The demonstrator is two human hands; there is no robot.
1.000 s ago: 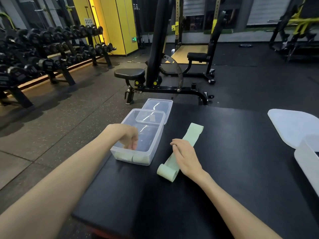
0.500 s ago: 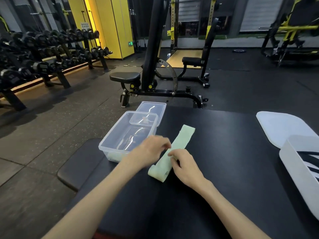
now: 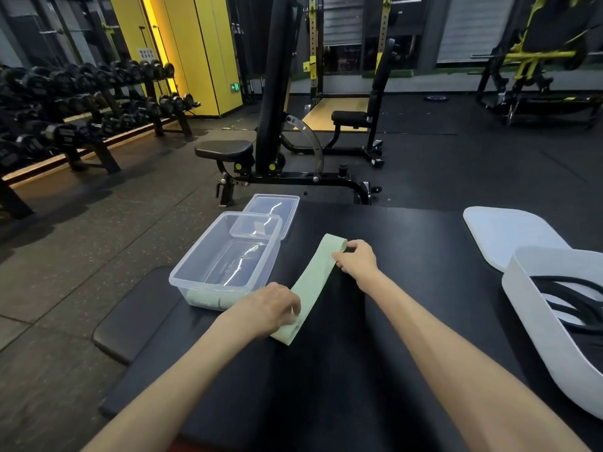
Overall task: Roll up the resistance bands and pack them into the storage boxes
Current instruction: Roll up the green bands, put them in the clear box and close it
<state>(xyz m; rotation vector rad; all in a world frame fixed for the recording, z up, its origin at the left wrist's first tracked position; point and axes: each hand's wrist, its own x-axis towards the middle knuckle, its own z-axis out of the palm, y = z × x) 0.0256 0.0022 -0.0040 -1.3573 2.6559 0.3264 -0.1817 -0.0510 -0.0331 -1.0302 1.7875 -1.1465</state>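
Note:
A pale green resistance band [image 3: 314, 277] lies flat and stretched out on the black mat, running from near me up and to the right. My left hand [image 3: 272, 308] grips its near end, fingers curled round the edge. My right hand [image 3: 357, 261] pinches the band's right edge close to its far end. To the left stands a clear plastic storage box [image 3: 182, 275] with rolled green bands [image 3: 208, 300] in its near end. Its clear lid [image 3: 287, 207] lies behind it.
A white bin [image 3: 535, 314] holding black bands [image 3: 574, 303] stands at the right, with its white lid [image 3: 502, 234] behind it. A weight bench [image 3: 228, 150] stands beyond the mat and a dumbbell rack [image 3: 71, 125] at the far left.
My left hand left the clear box and took hold of the band's near end. My right hand slid up the band to its far end. The band now lies flatter and straighter.

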